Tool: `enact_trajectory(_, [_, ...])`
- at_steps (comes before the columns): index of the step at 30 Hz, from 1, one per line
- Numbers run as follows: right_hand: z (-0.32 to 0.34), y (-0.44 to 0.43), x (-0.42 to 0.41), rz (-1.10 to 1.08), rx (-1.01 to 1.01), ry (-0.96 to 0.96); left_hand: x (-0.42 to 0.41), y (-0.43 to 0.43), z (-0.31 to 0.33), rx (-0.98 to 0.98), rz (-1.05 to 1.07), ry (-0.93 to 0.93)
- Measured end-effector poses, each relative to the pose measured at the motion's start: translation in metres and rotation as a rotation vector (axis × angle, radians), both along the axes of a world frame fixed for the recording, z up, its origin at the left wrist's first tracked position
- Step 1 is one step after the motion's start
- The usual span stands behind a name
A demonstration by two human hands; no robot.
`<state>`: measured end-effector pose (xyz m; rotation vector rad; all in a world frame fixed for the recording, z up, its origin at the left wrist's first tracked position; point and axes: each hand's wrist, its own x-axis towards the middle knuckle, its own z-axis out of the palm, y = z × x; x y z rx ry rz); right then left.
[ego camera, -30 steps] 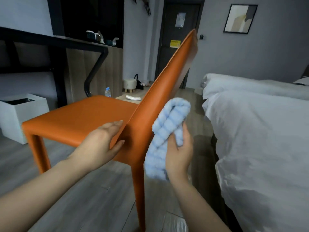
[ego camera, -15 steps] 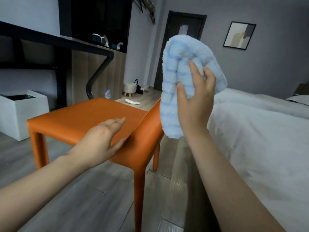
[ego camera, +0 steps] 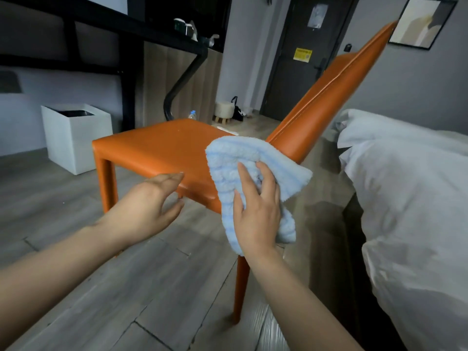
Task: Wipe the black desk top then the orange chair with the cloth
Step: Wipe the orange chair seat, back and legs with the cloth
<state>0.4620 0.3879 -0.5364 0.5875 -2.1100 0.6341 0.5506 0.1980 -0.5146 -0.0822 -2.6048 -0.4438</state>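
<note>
The orange chair [ego camera: 162, 145] stands on the wood floor in front of me, its backrest rising to the upper right. My right hand [ego camera: 255, 211] presses a fluffy light-blue cloth [ego camera: 235, 158] onto the seat's near right corner, where seat and backrest meet; part of the cloth hangs over the edge. My left hand [ego camera: 149, 206] hovers with fingers spread, just in front of the seat's front edge, holding nothing. The black desk top [ego camera: 106, 19] runs along the wall at upper left.
A white box bin [ego camera: 76, 138] sits on the floor left of the chair, under the desk. A bed with white bedding [ego camera: 410, 198] fills the right side, close to the chair. A water bottle [ego camera: 192, 115], small stool [ego camera: 224, 110] and dark door [ego camera: 304, 59] lie beyond.
My right hand brought the cloth down from the top of the backrest to the seat's rear corner. My left hand came off the chair and now hovers in front of it.
</note>
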Motion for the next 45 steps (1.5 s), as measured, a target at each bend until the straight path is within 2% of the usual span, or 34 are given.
enact_trajectory(8, [-0.05,-0.024,0.018,0.111,0.071,-0.192,0.019,-0.023,-0.022,0.036,-0.005,-0.024])
enact_trajectory(19, [-0.063,-0.054,0.022,0.369,0.14,-0.452,0.031,-0.055,-0.057,0.076,0.023,-0.124])
enact_trajectory(27, [-0.064,-0.093,0.007,0.468,0.14,-0.62,0.034,-0.095,-0.064,0.134,0.215,-0.263])
enact_trajectory(32, [-0.011,-0.125,0.0,0.487,0.297,-0.811,0.045,-0.111,-0.009,0.255,0.343,-0.44])
enact_trajectory(35, [0.046,-0.132,-0.001,0.52,0.285,-0.914,0.044,-0.116,0.048,0.273,0.386,-0.526])
enact_trajectory(39, [0.124,-0.118,0.003,0.438,0.259,-0.951,0.04,-0.114,0.131,0.277,0.43,-0.536])
enact_trajectory(45, [0.23,-0.074,-0.012,0.302,0.188,-0.993,0.018,-0.089,0.232,0.273,0.338,-0.636])
